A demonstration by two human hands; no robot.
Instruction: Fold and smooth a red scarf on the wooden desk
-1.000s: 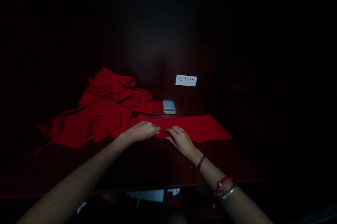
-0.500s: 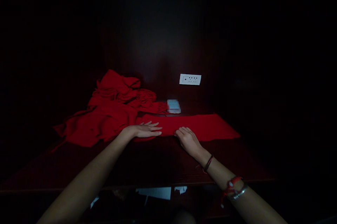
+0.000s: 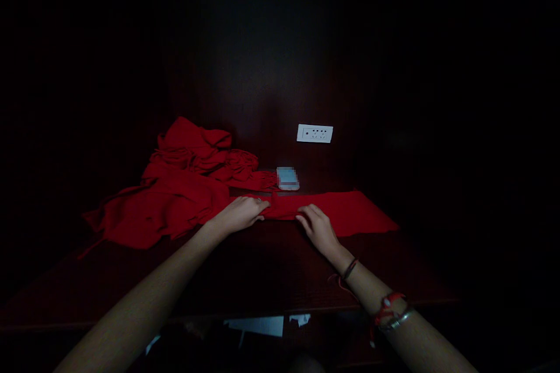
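A red scarf (image 3: 350, 209) is stretched in a long flat strip across the dark table, its right end smooth and its left end running into a bunched heap. My left hand (image 3: 242, 213) is closed on the strip near the heap, thumb and fingers pinching the fabric. Farther right, my right hand (image 3: 318, 228) has its curled fingers on the front edge, gripping the cloth there. Between the hands the fabric is rucked and narrower than at the right. The cloth under my fingers is hidden.
Crumpled red cloth with fringes (image 3: 188, 154) is heaped at the back left. A small pale blue packet (image 3: 287, 178), blurred, lies behind the strip. A white wall socket (image 3: 314, 133) is on the dark back panel. Papers (image 3: 258, 325) show below the table's front edge.
My left hand has gone from lying flat with spread fingers to pinching the cloth. My right hand has shifted slightly right. The strip between them has drawn up and wrinkled.
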